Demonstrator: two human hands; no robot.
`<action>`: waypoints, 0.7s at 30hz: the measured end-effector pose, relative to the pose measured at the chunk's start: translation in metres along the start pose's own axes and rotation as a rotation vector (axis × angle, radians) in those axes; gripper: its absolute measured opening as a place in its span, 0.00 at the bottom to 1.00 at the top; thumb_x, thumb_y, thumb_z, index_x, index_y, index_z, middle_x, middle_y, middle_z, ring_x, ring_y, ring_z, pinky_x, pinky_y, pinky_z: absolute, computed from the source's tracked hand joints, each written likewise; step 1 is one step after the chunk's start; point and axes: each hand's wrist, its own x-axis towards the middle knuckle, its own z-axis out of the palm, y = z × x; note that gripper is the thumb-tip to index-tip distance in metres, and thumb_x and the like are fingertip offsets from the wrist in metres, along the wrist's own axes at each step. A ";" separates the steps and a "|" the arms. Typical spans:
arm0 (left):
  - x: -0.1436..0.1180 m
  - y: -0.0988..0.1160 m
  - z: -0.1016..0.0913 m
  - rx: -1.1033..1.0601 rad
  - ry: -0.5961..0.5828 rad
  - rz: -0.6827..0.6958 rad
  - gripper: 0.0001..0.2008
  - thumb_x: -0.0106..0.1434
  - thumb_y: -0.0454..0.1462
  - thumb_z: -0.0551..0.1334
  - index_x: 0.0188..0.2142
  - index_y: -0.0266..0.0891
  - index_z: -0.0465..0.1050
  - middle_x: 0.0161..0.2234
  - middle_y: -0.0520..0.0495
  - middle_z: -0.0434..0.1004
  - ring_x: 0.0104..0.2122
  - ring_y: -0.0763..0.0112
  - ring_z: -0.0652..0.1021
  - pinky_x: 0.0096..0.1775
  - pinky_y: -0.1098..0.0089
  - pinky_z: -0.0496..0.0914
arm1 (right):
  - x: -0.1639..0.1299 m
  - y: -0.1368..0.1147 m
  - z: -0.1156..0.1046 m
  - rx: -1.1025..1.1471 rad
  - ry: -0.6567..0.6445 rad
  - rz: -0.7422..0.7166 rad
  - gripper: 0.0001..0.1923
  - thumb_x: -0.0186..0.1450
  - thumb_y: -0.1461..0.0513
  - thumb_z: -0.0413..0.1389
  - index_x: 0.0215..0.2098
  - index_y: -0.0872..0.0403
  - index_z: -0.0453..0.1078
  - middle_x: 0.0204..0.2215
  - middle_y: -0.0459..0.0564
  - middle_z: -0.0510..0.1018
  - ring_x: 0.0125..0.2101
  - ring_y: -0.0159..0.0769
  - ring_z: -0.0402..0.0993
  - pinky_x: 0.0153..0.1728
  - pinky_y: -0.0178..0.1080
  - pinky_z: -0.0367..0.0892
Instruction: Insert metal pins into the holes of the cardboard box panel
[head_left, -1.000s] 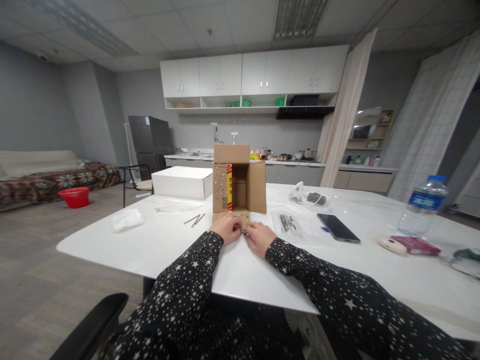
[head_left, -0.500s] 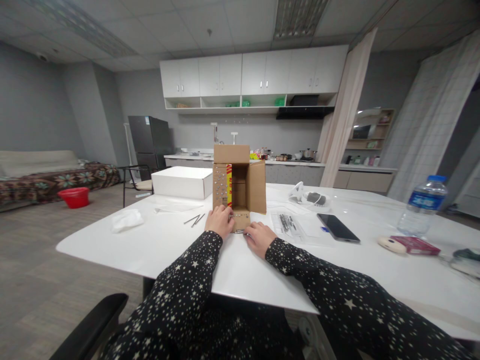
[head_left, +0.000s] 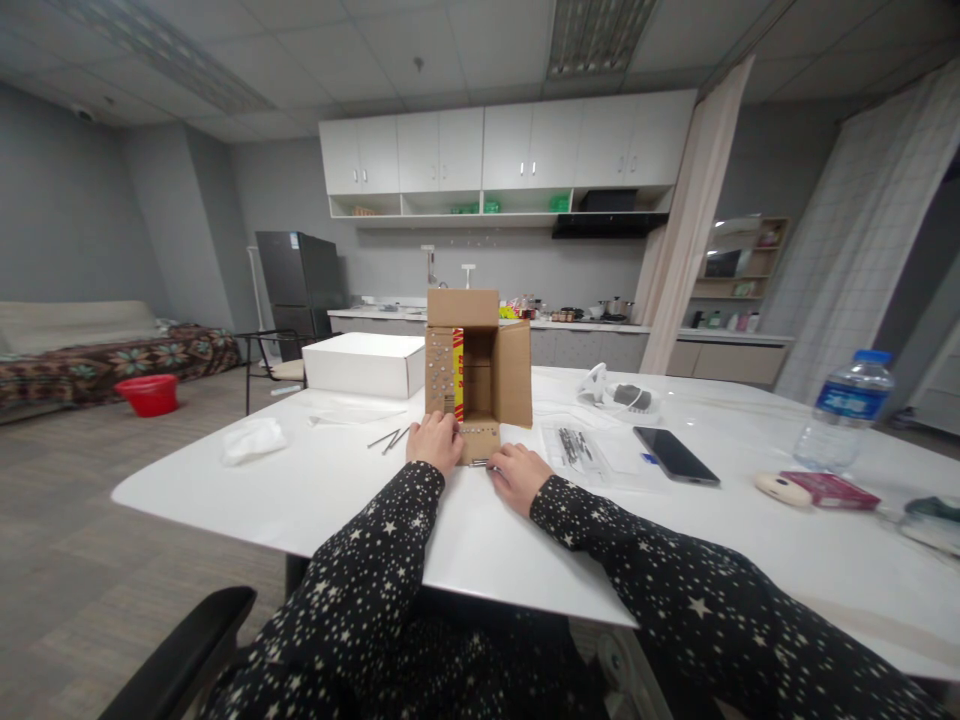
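Two hands are working at the near edge of a white table (head_left: 300, 500), both arms in star-patterned sleeves. The left hand (head_left: 435, 442) is resting against the lower front of a cardboard box (head_left: 480, 355), its fingers curled over the left end of the box's bottom flap (head_left: 480, 440); whether it is gripping anything cannot be told. The right hand (head_left: 519, 472) is lying just beside the flap on the tabletop, fingers bent, pinching a small metal piece (head_left: 480, 463) at the flap's front edge. The box is standing on its side at the table's centre, open toward the camera, with rows of small metal studs showing on its left flap and bottom flap. Loose nails (head_left: 390, 438) are lying on the table left of the box. A white box (head_left: 366, 364) is sitting behind them. A clear bag of nails (head_left: 576, 446), a phone (head_left: 675, 455) and a water bottle (head_left: 844, 412) are lying to the right.
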 end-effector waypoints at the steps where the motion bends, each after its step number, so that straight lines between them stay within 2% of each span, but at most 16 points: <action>1: 0.000 0.000 0.000 -0.001 0.002 -0.004 0.08 0.60 0.37 0.54 0.36 0.40 0.70 0.41 0.42 0.73 0.45 0.57 0.71 0.45 0.57 0.63 | 0.000 0.000 0.000 -0.002 -0.001 0.002 0.13 0.67 0.62 0.46 0.44 0.51 0.71 0.41 0.52 0.72 0.43 0.39 0.65 0.40 0.39 0.59; 21: 0.000 0.002 -0.004 -0.028 -0.008 0.003 0.05 0.61 0.37 0.54 0.36 0.40 0.65 0.40 0.42 0.75 0.44 0.57 0.73 0.44 0.58 0.62 | 0.000 0.000 0.000 0.001 0.003 -0.002 0.13 0.66 0.62 0.46 0.44 0.51 0.71 0.41 0.52 0.72 0.42 0.39 0.65 0.40 0.39 0.58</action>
